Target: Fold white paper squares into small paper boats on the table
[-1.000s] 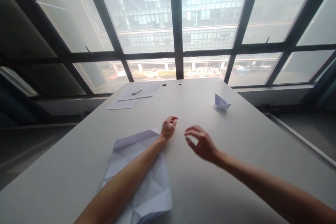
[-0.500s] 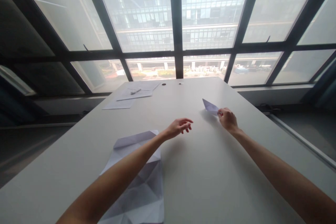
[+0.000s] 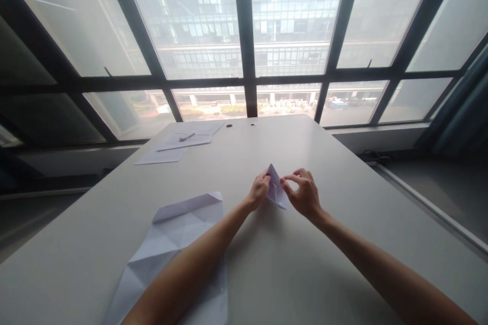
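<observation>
A small folded white paper boat (image 3: 275, 189) is held up just above the middle of the white table (image 3: 297, 264). My left hand (image 3: 260, 189) pinches its left side. My right hand (image 3: 302, 194) pinches its right side, thumb and forefinger together at the paper's edge. A large creased, unfolded sheet of white paper (image 3: 175, 244) lies flat on the table under my left forearm.
Several flat paper sheets (image 3: 179, 143) with a small white pen-like object (image 3: 186, 136) lie at the table's far left. Two round holes (image 3: 240, 125) sit near the far edge. Large windows stand behind the table.
My right hand reached to the paper boat at the far right, picked it up and brought it to the middle. My left hand came over and took hold of its other side.
</observation>
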Action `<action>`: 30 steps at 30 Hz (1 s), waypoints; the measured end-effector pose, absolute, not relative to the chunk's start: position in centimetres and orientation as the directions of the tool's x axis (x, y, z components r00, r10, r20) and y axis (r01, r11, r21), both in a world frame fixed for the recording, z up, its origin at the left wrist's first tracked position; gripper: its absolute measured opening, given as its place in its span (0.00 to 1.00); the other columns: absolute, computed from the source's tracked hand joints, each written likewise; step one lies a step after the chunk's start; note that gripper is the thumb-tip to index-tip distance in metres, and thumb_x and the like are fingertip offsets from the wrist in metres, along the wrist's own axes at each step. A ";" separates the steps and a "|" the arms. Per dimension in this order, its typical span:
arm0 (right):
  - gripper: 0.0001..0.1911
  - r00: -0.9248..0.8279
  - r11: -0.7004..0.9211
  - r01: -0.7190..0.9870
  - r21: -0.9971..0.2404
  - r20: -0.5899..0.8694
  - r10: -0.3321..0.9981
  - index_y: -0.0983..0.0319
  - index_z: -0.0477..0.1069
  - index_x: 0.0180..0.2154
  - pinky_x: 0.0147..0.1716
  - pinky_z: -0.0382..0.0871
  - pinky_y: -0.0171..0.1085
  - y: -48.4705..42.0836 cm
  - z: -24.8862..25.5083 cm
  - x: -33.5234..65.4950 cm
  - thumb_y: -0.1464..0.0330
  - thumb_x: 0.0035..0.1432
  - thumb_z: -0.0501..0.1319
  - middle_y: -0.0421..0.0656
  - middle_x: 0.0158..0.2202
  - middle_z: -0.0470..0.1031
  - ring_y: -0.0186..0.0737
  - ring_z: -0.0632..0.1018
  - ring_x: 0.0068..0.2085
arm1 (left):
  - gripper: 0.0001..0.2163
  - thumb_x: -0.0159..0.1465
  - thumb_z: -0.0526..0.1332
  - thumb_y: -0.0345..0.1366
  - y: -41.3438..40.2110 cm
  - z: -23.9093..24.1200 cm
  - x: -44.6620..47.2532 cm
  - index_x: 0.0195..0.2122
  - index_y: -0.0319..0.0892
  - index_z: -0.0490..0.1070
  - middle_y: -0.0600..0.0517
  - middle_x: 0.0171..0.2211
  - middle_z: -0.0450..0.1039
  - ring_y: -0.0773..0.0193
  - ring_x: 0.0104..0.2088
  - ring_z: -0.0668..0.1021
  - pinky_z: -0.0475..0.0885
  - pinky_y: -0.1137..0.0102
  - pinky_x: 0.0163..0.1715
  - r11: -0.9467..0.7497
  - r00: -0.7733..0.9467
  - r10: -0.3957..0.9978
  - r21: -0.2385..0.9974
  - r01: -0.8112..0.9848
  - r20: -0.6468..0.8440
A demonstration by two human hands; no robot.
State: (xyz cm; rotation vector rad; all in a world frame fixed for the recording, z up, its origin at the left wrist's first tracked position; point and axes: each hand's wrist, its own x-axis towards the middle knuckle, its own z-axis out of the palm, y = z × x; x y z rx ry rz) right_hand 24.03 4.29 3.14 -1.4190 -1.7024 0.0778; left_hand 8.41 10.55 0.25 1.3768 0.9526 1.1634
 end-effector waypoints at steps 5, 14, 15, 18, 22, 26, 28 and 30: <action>0.15 -0.048 0.360 0.600 -0.715 0.417 0.907 0.59 0.80 0.28 0.31 0.63 0.37 7.5 2.2 23.4 0.57 0.59 0.63 0.43 0.27 0.75 0.39 0.72 0.27 | 0.19 0.60 0.63 0.35 9.2 -0.7 8.1 0.54 0.40 0.71 0.42 0.59 0.69 0.48 0.63 0.65 0.60 0.59 0.62 -0.242 0.196 0.954 0.969 0.054 0.227; 0.11 -0.083 0.448 0.286 -0.847 0.443 0.892 0.61 0.80 0.31 0.28 0.63 0.35 8.7 0.1 23.7 0.62 0.57 0.63 0.42 0.28 0.74 0.37 0.70 0.28 | 0.25 0.64 0.61 0.37 8.8 -1.7 7.4 0.62 0.41 0.65 0.43 0.67 0.58 0.48 0.68 0.57 0.49 0.55 0.68 -0.245 0.337 0.917 0.967 0.062 0.211; 0.10 -0.081 0.443 0.276 -0.853 0.439 0.895 0.62 0.80 0.30 0.28 0.62 0.35 8.7 -0.1 23.8 0.63 0.57 0.63 0.42 0.27 0.73 0.37 0.69 0.28 | 0.24 0.64 0.61 0.37 8.7 -1.8 7.4 0.62 0.41 0.65 0.43 0.67 0.59 0.48 0.68 0.58 0.49 0.55 0.68 -0.256 0.343 0.913 0.964 0.067 0.219; 0.09 -0.058 0.431 0.294 -0.853 0.434 0.899 0.63 0.78 0.28 0.27 0.61 0.35 8.6 -0.2 23.8 0.67 0.56 0.61 0.41 0.27 0.72 0.35 0.68 0.26 | 0.27 0.64 0.61 0.35 8.6 -2.0 7.5 0.65 0.41 0.62 0.42 0.66 0.59 0.48 0.68 0.59 0.49 0.55 0.68 -0.304 0.373 0.896 0.946 0.115 0.243; 0.08 -0.064 0.452 0.288 -0.845 0.454 0.889 0.62 0.79 0.30 0.28 0.62 0.35 8.5 0.0 23.6 0.66 0.54 0.63 0.42 0.30 0.73 0.35 0.68 0.28 | 0.33 0.60 0.63 0.32 8.4 -1.8 7.7 0.67 0.42 0.58 0.41 0.62 0.61 0.48 0.64 0.62 0.59 0.57 0.64 -0.354 0.372 0.887 0.921 0.165 0.274; 0.10 -0.054 0.395 0.232 -0.889 0.393 0.918 0.62 0.77 0.30 0.28 0.63 0.35 8.6 0.2 23.5 0.63 0.55 0.63 0.41 0.29 0.74 0.35 0.69 0.28 | 0.27 0.63 0.60 0.33 8.4 -1.3 7.3 0.65 0.42 0.64 0.43 0.57 0.66 0.51 0.59 0.68 0.63 0.61 0.61 -0.325 0.337 0.903 0.936 0.136 0.265; 0.11 -0.049 0.316 0.124 -0.941 0.313 0.949 0.62 0.76 0.30 0.28 0.63 0.35 8.9 0.2 23.7 0.61 0.55 0.63 0.41 0.27 0.73 0.36 0.69 0.27 | 0.20 0.66 0.58 0.35 8.5 -1.0 6.9 0.60 0.43 0.70 0.44 0.55 0.69 0.52 0.58 0.70 0.63 0.62 0.60 -0.322 0.333 0.902 0.941 0.100 0.274; 0.11 -0.040 0.245 -0.012 -0.970 0.245 0.969 0.61 0.73 0.30 0.29 0.64 0.35 9.3 0.2 24.2 0.60 0.54 0.62 0.39 0.25 0.71 0.36 0.69 0.27 | 0.16 0.67 0.57 0.37 8.8 -0.9 6.6 0.54 0.44 0.75 0.46 0.53 0.73 0.53 0.56 0.71 0.63 0.62 0.59 -0.308 0.316 0.907 0.950 0.052 0.277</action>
